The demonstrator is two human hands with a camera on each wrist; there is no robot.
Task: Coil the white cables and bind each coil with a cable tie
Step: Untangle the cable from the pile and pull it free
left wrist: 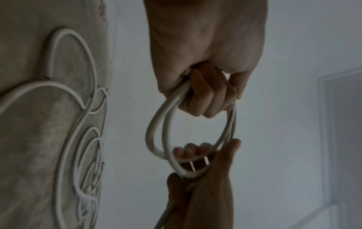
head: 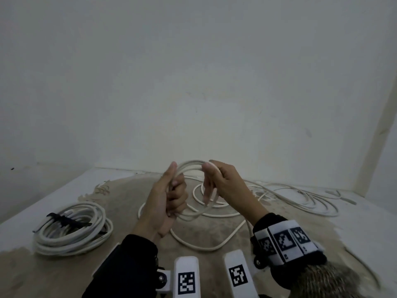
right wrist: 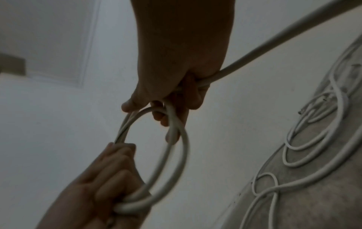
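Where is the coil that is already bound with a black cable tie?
In the head view, the finished white cable coil with its black cable tie lies on the beige mat at the left, beside the left hand and apart from the loose cable.

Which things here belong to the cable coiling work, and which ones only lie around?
Belong to the job:
- white cable, looped between left hand and right hand
- loose cable on the floor
- finished coil with black cable tie

Just lying about:
- beige rug
- wall
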